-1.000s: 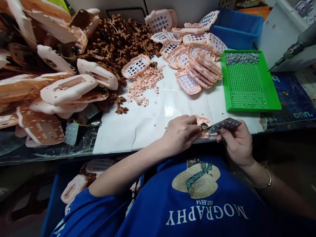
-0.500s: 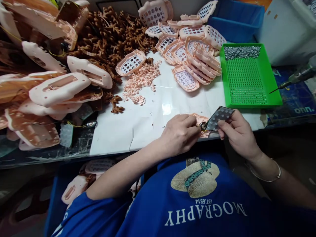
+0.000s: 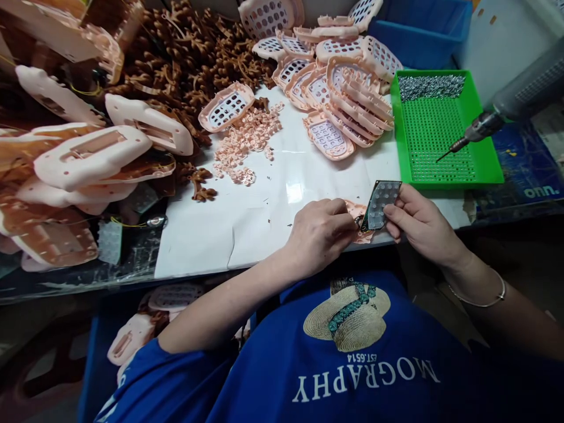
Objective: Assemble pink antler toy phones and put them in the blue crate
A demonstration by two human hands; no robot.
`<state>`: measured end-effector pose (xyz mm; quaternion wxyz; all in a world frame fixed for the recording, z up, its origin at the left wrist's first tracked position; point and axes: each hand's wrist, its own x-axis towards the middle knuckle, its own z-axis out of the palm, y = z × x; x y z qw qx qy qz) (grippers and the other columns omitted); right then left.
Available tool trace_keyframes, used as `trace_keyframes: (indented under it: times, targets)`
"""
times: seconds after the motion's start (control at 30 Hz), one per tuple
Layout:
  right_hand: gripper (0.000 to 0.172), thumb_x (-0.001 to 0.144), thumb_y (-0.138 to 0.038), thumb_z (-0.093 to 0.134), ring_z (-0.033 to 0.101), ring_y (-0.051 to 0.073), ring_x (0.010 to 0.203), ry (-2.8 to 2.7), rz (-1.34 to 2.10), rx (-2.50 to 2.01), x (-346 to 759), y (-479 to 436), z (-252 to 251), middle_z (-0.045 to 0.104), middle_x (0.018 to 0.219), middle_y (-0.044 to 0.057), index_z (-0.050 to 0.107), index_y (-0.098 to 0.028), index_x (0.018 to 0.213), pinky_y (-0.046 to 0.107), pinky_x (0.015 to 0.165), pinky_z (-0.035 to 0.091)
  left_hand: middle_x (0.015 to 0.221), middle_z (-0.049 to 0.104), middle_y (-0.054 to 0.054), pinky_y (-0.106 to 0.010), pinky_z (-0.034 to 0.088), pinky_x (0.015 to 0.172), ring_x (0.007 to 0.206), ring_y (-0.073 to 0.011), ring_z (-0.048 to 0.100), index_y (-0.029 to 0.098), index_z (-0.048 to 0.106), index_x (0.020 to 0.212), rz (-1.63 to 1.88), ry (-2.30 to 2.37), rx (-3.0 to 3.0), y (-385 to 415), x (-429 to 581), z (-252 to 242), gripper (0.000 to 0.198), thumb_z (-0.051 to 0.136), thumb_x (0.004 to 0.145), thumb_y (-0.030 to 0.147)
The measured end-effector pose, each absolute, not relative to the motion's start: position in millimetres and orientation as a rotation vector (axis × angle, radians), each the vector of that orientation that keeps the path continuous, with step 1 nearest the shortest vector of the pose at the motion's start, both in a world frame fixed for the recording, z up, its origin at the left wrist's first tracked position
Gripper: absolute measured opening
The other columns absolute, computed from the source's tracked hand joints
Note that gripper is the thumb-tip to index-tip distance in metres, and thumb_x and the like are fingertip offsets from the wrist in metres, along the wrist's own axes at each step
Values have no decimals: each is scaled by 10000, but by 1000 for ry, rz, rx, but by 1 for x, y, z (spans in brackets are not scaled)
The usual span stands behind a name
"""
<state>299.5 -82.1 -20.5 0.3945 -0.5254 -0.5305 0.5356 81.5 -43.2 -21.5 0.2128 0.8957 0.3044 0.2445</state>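
Note:
Between thumb and fingers, my right hand (image 3: pixel 420 223) holds a circuit board (image 3: pixel 382 204) covered with a translucent bumpy keypad sheet, tilted up at the table's front edge. My left hand (image 3: pixel 319 235) is closed, its fingertips at a small dark part beside the board's lower left corner. What exactly those fingers grip is hidden. Under the board and the left fingertips lies a pink plastic shell (image 3: pixel 356 208), mostly covered by the hand and the board.
A green tray (image 3: pixel 496 153) with screws stands at right, an electric screwdriver (image 3: pixel 489 120) hanging over it. Behind are stacked pink shells with keypads (image 3: pixel 330 138), small pink pieces (image 3: pixel 240 147) and brown parts (image 3: pixel 194 64). More pink shells (image 3: pixel 92 155) pile up at left.
My right hand has turned the board more upright, its keypad side showing more. The screwdriver has swung in over the green tray. My left hand stays nearly in place.

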Motion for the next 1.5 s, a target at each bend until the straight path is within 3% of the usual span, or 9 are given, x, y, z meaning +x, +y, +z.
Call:
trace_keyframes:
  times: [0.27, 0.47, 0.63, 0.83, 1.0, 1.23, 1.5]
  targets:
    - [220, 951, -450, 568, 377, 59, 461, -1381, 1419, -1305, 302, -74, -22, 394, 636, -73, 533, -233, 939, 197, 396, 362, 768, 605, -20, -284, 414, 642, 685, -134, 553, 174, 704, 841, 722, 789, 2520, -43, 83, -25, 159, 585, 927, 236]
    - [269, 963, -397, 560, 370, 65, 450, -1444, 1407, -1263, 303, -71, -21, 380, 622, -65, 599, -225, 1166, 205, 383, 350, 760, 603, -17, -276, 387, 620, 669, -128, 541, 178, 707, 830, 819, 761, 2568, -42, 83, -30, 168, 591, 931, 245]
    - [441, 904, -312, 650, 415, 49, 481, -1321, 1356, -1279, 300, -71, -22, 538, 767, -39, 545, -235, 1325, 201, 407, 369, 769, 609, -21, -294, 355, 641, 677, -137, 529, 184, 708, 845, 856, 739, 2706, -45, 81, -29, 174, 576, 942, 244]
    - [444, 934, -259, 605, 335, 46, 478, -1262, 1454, -1198, 300, -70, -22, 381, 637, -83, 508, -225, 1366, 198, 427, 264, 799, 621, -25, -301, 334, 675, 704, -134, 524, 187, 710, 851, 883, 743, 2703, -48, 79, -30, 160, 585, 942, 230]
    - [489, 958, -259, 558, 313, 56, 481, -1335, 1457, -1193, 298, -69, -21, 383, 652, -80, 446, -254, 1434, 217, 436, 243, 787, 615, -14, -296, 325, 678, 699, -128, 511, 200, 714, 843, 921, 768, 2708, -49, 81, -33, 148, 607, 936, 240]
    - [517, 952, -273, 552, 333, 79, 530, -1476, 1287, -1298, 298, -71, -22, 357, 682, -59, 451, -227, 1457, 219, 453, 289, 777, 603, -13, -293, 329, 681, 696, -130, 494, 207, 717, 863, 934, 772, 2717, -49, 81, -34, 127, 616, 931, 241]
    - [502, 952, -268, 515, 443, 109, 659, -1652, 1244, -1321, 299, -64, -20, 491, 767, -20, 461, -235, 1450, 232, 596, 418, 779, 596, -14, -295, 337, 681, 722, -136, 516, 214, 719, 870, 914, 784, 2716, -49, 80, -35, 150, 598, 946, 259]
